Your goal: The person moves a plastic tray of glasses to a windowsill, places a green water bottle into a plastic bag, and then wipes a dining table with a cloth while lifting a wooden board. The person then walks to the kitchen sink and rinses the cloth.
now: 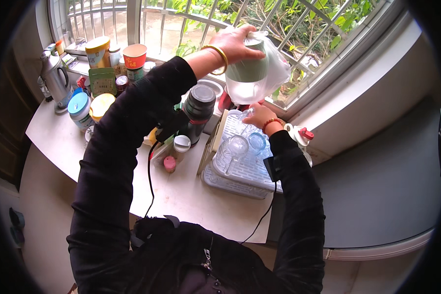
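My left hand (237,44), with a gold bangle at the wrist, grips the top of a green and white container (247,71) wrapped in a clear plastic bag, held up before the window. Below it, my right hand (261,117) has its fingers on a clear glass (247,114) at the back of a white slotted drying tray (257,172). A clear glass mug (237,147) and a blue-tinted glass (257,142) stand upside down on the tray, near my right forearm. Whether the glass is lifted off the tray cannot be told.
A black vacuum flask (200,110) and a white-lidded shaker (182,144) stand left of the tray. Further left are a blue-lidded tub (80,106), a steel thermos jug (55,79) and a red paper cup (135,57). Metal bars (202,22) cross the window. A grey surface (375,183) lies right.
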### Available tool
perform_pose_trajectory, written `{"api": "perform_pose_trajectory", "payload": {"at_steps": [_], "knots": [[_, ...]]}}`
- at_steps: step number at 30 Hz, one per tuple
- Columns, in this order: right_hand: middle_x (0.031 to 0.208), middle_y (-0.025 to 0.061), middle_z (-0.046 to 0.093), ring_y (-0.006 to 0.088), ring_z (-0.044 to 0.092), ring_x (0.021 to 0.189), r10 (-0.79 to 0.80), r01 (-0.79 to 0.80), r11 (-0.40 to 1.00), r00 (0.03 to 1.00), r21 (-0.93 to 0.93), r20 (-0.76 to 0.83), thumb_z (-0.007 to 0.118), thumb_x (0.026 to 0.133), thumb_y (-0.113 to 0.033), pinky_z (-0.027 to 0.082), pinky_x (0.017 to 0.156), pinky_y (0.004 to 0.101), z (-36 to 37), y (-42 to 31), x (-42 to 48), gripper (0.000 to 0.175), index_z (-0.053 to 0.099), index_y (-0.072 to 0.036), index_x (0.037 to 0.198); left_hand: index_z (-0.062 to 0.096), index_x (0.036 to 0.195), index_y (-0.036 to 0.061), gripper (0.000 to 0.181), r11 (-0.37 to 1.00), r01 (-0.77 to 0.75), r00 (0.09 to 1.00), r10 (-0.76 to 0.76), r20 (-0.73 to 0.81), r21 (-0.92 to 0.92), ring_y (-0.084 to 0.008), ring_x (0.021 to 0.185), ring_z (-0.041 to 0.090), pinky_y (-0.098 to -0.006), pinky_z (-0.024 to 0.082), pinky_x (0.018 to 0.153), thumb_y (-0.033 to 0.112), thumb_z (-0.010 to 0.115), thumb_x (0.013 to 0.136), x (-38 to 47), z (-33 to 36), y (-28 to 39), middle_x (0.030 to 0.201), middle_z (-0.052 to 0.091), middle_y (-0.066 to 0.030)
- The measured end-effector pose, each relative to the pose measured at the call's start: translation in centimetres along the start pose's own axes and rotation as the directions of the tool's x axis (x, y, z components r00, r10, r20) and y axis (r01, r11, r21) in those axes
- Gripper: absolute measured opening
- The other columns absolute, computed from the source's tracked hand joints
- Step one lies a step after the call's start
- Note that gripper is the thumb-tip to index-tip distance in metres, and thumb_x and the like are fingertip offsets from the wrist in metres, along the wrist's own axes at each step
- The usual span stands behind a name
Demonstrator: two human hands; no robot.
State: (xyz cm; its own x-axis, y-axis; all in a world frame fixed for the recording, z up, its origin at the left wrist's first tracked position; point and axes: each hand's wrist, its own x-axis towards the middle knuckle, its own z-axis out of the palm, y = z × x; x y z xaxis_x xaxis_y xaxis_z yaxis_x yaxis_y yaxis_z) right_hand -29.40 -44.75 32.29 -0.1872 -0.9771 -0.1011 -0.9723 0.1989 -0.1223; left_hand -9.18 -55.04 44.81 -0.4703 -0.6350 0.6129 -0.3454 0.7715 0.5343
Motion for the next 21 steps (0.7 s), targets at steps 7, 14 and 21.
{"api": "perform_pose_trajectory", "payload": {"at_steps": [7, 14, 21], "knots": [[0.102, 0.0202, 0.062, 0.0303, 0.061, 0.095, 0.015, 0.070, 0.951, 0.962, 0.300, -0.273, 0.074, 0.062, -0.037, 0.046, 0.083, 0.0359, -4.5, 0.7, -2.1, 0.066, 0.053, -0.002, 0.114, 0.046, 0.128, 0.0126, 0.084, 0.992, 0.093, 0.996, -0.092, 0.022, -0.085, -0.0293, 0.105, 0.058, -0.0340, 0.045, 0.088, 0.060, 0.069, 0.062, 2.2, 1.8, -3.1, 0.116, 0.057, -0.0181], [0.097, 0.0120, 0.063, 0.0175, 0.060, 0.088, 0.130, 0.079, 0.848, 0.928, 0.525, -0.349, 0.076, 0.067, -0.024, 0.048, 0.077, 0.0290, -9.8, 2.1, -9.6, 0.058, 0.053, -0.003, 0.115, 0.049, 0.124, 0.0090, 0.083, 0.946, 0.178, 0.949, -0.092, 0.301, -0.272, -0.0261, 0.103, 0.058, -0.0331, 0.045, 0.088, 0.059, 0.072, 0.061, 3.2, 5.1, -5.6, 0.113, 0.058, -0.0168], [0.098, 0.0071, 0.062, 0.0122, 0.058, 0.090, 0.231, 0.090, 0.746, 0.894, 0.660, -0.383, 0.074, 0.071, -0.016, 0.047, 0.079, 0.0262, -10.7, 4.2, -16.2, 0.049, 0.053, -0.002, 0.113, 0.047, 0.126, 0.0039, 0.090, 0.968, 0.150, 0.862, -0.029, 0.507, -0.200, -0.0279, 0.109, 0.053, -0.0328, 0.041, 0.092, 0.058, 0.072, 0.059, 3.3, 10.6, -5.4, 0.119, 0.054, -0.0190]]}}
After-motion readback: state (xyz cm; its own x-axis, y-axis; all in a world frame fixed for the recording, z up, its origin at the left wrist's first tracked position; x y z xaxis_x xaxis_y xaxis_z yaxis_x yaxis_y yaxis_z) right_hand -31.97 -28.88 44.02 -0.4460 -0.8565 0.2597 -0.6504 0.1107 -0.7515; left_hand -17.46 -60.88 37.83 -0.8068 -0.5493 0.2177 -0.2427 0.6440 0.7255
